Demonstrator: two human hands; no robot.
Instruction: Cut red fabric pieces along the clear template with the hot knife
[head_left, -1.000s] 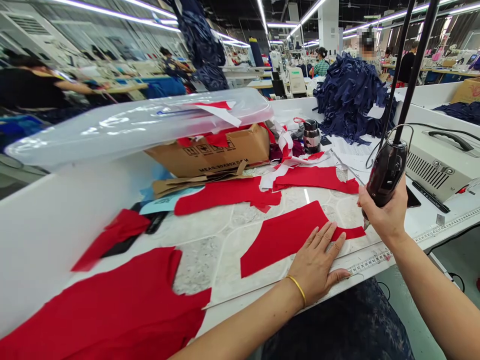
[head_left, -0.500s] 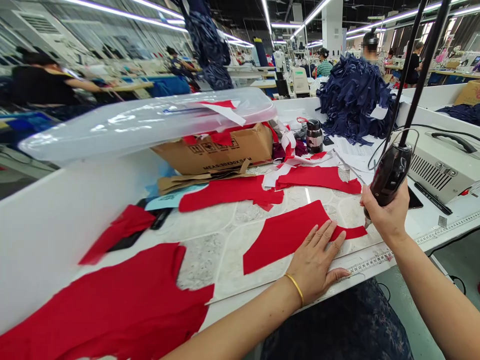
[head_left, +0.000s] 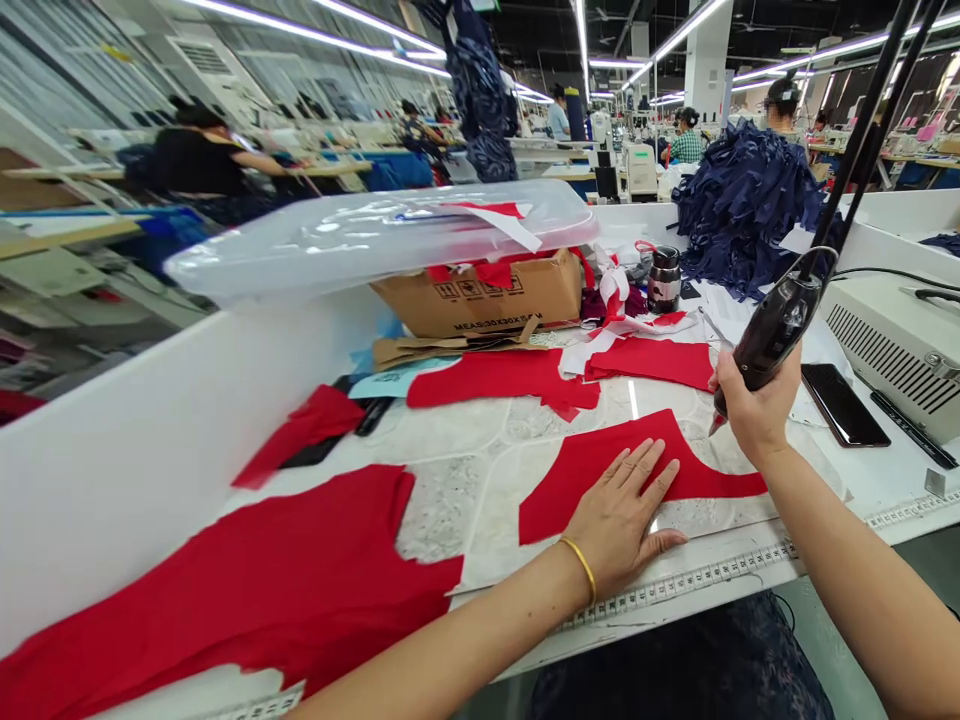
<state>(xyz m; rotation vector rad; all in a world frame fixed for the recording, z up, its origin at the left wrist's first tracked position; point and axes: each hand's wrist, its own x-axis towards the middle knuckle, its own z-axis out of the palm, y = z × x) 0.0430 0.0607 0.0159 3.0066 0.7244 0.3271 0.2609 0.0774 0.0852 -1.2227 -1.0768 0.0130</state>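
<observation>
My left hand [head_left: 615, 520], wearing a gold bangle, lies flat and spread on a cut piece of red fabric [head_left: 600, 480] on the stone-patterned table top [head_left: 480, 480]. My right hand [head_left: 754, 410] grips a black handheld electric cutter [head_left: 772, 330], which hangs from a cord and poles. Its pointed metal tip sits just above the fabric's far-right strip, and I cannot tell whether it touches. A tape measure [head_left: 675, 590] runs along the table's near edge, just below my left hand.
Other red fabric pieces [head_left: 502, 380] lie beyond my hands, and a large one [head_left: 225, 590] lies at the left. Further back are a cardboard box [head_left: 480, 295] under a clear plastic lid [head_left: 375, 235], a steel flask [head_left: 664, 280], a navy fabric heap [head_left: 742, 210], a phone [head_left: 844, 405] and a white machine [head_left: 892, 350].
The view has swung, shifting everything rightward in the picture. My right hand and the cutter have moved left and up relative to the red piece. My left hand stays on it.
</observation>
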